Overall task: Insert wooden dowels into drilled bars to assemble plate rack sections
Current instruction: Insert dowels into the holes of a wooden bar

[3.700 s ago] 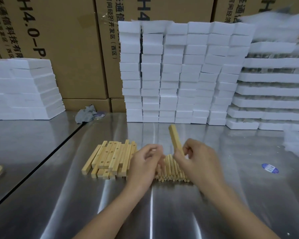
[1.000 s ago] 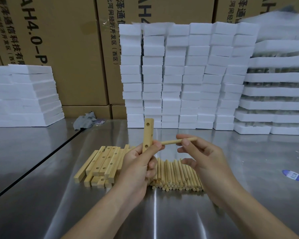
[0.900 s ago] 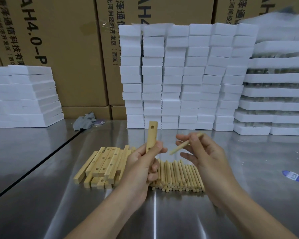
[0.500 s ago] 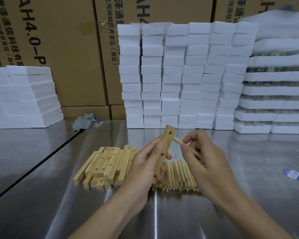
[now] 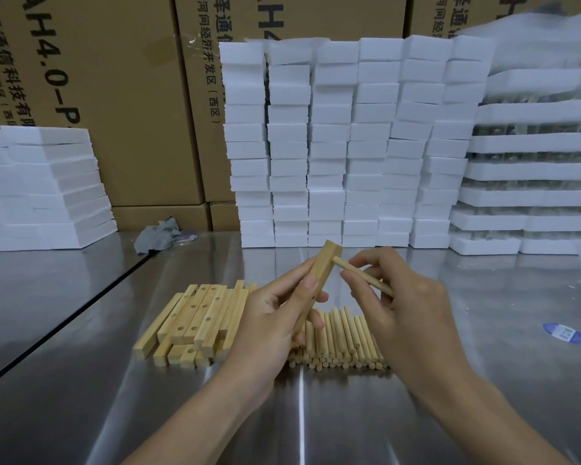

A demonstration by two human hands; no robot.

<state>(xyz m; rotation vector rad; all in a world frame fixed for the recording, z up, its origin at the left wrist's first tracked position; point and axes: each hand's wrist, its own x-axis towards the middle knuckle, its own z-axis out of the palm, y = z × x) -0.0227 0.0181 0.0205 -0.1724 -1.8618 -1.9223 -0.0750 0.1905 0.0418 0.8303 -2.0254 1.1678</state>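
Note:
My left hand (image 5: 270, 317) grips a drilled wooden bar (image 5: 322, 270) that stands tilted, its top leaning right. My right hand (image 5: 406, 307) pinches a round wooden dowel (image 5: 359, 275) whose left tip meets the bar's right face near the top. On the steel table, a pile of drilled bars (image 5: 195, 318) lies to the left of my hands. A row of loose dowels (image 5: 342, 344) lies below and between my hands, partly hidden by them.
Stacks of white foam blocks (image 5: 349, 146) stand behind the work area, with more foam (image 5: 41, 186) at the left and foam trays (image 5: 530, 169) at the right. Cardboard boxes (image 5: 114, 95) line the back. A grey rag (image 5: 158, 234) and a blue sticker (image 5: 564, 333) lie on the table (image 5: 299, 414).
The bar has tilted further to the right in my left hand. My right hand has brought the dowel's tip up against the bar near its top hole.

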